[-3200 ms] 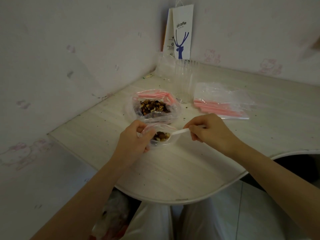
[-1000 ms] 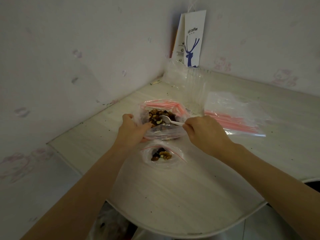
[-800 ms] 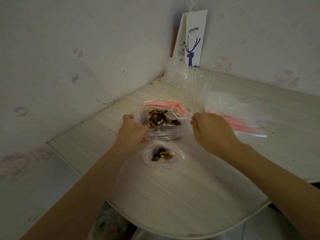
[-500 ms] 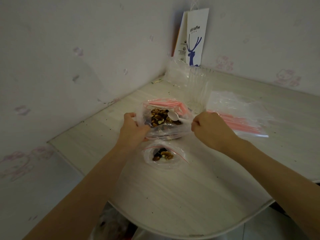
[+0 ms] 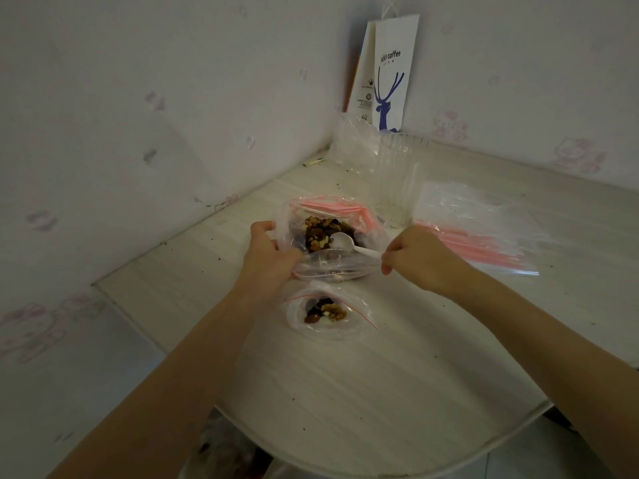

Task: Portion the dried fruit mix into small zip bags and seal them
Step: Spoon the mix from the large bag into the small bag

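My left hand grips the near-left rim of the large bag, fingers curled into the plastic and holding its mouth wide. My right hand, at 3 o'clock from the bag, pinches the tail of a white plastic spoon between thumb and fingertips. The spoon's bowl lies inside the bag, on top of the dried fruit mix. The bag sits between both hands, touching the left and just beside the right.

At 6 o'clock from it, near my left wrist and apart from both hands, a small zip bag lies on the table with a little heap of the mix inside. At 2 o'clock from my right hand, a stack of empty zip bags with pink strips lies flat. At 12 o'clock beyond the large bag stands a clear plastic container. Behind that, against the wall in the corner, is a white paper bag printed with a blue deer.
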